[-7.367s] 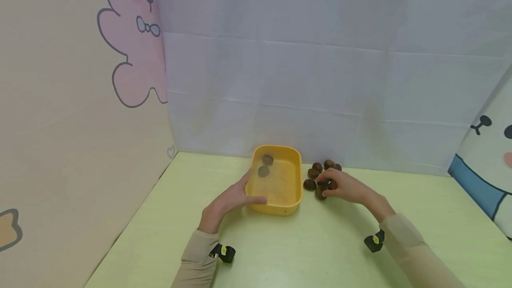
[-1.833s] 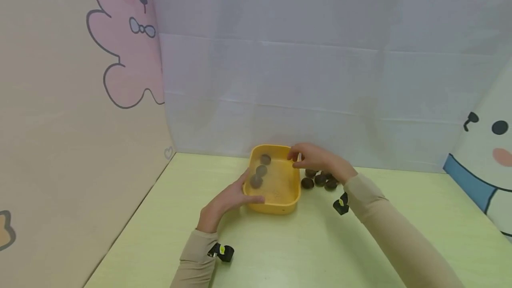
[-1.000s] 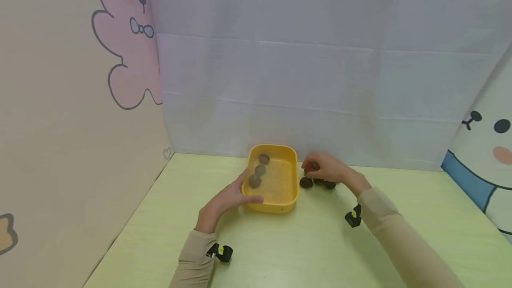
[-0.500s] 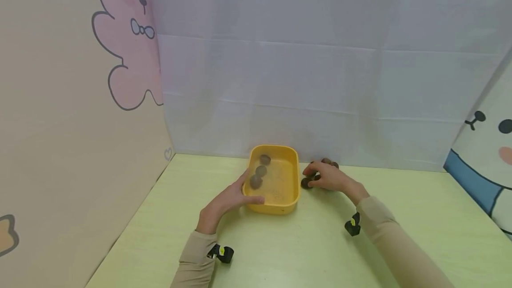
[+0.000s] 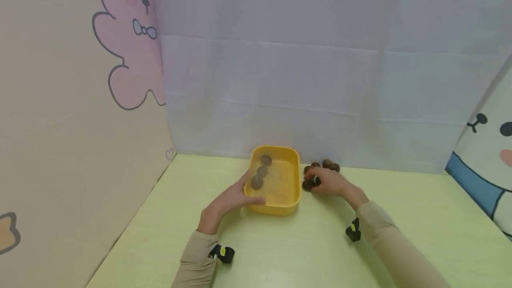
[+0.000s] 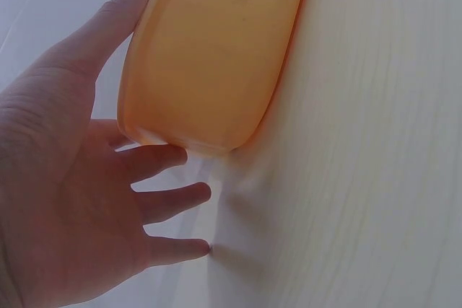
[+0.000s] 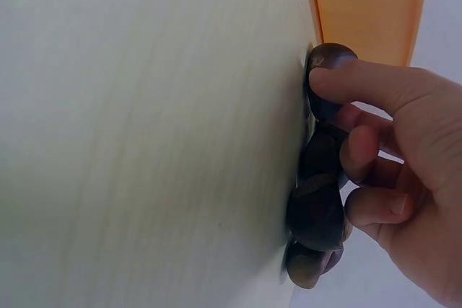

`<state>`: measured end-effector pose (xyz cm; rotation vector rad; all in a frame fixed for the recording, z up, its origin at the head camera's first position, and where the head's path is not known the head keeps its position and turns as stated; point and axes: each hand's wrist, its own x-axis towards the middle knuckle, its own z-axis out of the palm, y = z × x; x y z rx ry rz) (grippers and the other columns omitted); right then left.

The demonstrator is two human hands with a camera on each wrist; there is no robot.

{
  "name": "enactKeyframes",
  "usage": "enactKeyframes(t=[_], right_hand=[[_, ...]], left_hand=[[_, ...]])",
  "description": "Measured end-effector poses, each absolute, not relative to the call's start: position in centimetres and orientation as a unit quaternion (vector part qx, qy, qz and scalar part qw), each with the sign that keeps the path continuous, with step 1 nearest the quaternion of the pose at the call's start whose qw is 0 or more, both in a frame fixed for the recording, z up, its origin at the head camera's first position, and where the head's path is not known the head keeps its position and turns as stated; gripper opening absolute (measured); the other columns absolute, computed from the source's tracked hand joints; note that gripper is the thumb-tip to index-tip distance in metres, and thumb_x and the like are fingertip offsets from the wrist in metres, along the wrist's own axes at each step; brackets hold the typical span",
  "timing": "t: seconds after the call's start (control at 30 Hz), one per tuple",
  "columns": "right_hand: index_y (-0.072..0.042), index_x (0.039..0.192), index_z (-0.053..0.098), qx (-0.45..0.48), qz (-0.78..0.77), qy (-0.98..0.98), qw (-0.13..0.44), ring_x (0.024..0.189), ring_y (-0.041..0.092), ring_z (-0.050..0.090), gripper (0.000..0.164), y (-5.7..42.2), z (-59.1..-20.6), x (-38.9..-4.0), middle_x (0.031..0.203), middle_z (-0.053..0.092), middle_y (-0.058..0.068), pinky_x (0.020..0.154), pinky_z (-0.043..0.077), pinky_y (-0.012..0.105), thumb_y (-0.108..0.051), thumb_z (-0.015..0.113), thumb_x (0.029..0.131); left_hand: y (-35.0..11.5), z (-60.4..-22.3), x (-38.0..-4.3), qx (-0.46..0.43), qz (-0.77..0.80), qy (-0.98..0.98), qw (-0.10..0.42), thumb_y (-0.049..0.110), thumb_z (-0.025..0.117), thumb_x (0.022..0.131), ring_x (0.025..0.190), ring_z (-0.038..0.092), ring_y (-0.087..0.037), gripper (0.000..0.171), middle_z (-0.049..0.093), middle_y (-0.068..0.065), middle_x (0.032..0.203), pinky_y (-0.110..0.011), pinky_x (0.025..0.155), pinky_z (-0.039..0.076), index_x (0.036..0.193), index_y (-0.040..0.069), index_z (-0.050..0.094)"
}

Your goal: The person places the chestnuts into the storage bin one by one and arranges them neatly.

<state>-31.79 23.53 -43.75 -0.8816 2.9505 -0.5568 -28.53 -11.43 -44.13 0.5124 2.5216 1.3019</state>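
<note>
The yellow box (image 5: 286, 179) lies long axis forward. Left grip (image 5: 233, 197), fingers apart, touches it; right grip (image 5: 333, 182) pinches a chestnut (image 7: 332, 55).

Yellow tub (image 5: 276, 210) is being seen as smooth plastic, walls being softly lit through, sheen low. Outside tub, brown nuts (image 7: 315, 214) are being marked by smooth shells, dull gloss being caught on curves. Three nuts inside (image 5: 262, 171) are being dulled by haze. Table top (image 5: 280, 252) is being faced with smooth, wood-grained finish, light being faintly reflected. Backdrop (image 5: 320, 79) is being crossed by creases, cloth-like, matt. Sleeves (image 5: 196, 254) are being seen as matt, wrinkled cloth. Wrist cameras (image 5: 227, 255) are being cased in black, plastic-looking material.
</note>
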Motion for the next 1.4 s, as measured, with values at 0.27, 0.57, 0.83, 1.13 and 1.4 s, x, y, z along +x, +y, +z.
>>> enactKeyframes(t=[0.27,0.57,0.83,1.13,1.4], right_hand=[[-0.012,0.115,0.068,-0.272,-0.132,0.953,-0.003,0.094,0.021,0.064,0.038,23.3,-43.6,-31.4,0.112,0.069,0.004,0.081,0.054,0.041,-0.019,0.082,0.08],[-0.018,0.116,0.069,-0.268,-0.112,0.957,-0.019,0.084,0.016,0.064,0.035,22.9,-43.6,-31.2,0.101,0.07,-0.001,0.069,0.052,0.035,-0.019,0.078,0.082],[-0.017,0.117,0.067,-0.266,-0.11,0.958,-0.006,0.079,0.013,0.059,0.04,22.4,-43.7,-31.0,0.106,0.069,-0.002,0.066,0.051,0.037,-0.024,0.082,0.08],[-0.016,0.114,0.067,-0.258,-0.112,0.958,-0.055,0.088,0.017,0.062,0.037,23.2,-42.8,-30.8,0.1,0.068,-0.002,0.074,0.053,0.038,-0.024,0.078,0.08],[-0.014,0.118,0.066,-0.242,-0.142,0.957,-0.068,0.094,0.025,0.064,0.039,23.0,-40.0,-30.8,0.102,0.069,0.002,0.078,0.052,0.042,-0.023,0.075,0.081]], left_hand=[[-11.3,-44.0,-28.3,0.175,0.448,0.867,0.13,0.055,0.08,0.076,0.146,0.033,-0.03,0.113,0.029,-0.009,0.163,-0.057,0.115,0.031,0.161,0.029,0.011],[-11.6,-44.2,-28.2,0.169,0.443,0.871,0.127,0.054,0.081,0.075,0.144,0.035,-0.029,0.114,0.03,-0.007,0.162,-0.053,0.115,0.033,0.161,0.029,0.011],[-11.6,-44.2,-28.2,0.173,0.442,0.872,0.122,0.051,0.081,0.077,0.145,0.034,-0.03,0.112,0.03,-0.008,0.162,-0.054,0.115,0.032,0.161,0.028,0.011],[-11.3,-44.1,-28.1,0.177,0.441,0.871,0.123,0.053,0.08,0.077,0.146,0.033,-0.029,0.113,0.029,-0.008,0.163,-0.053,0.116,0.032,0.161,0.027,0.01],[-11.5,-44.2,-28.3,0.174,0.442,0.871,0.122,0.053,0.08,0.077,0.146,0.033,-0.03,0.112,0.029,-0.008,0.163,-0.055,0.115,0.032,0.161,0.029,0.01]])
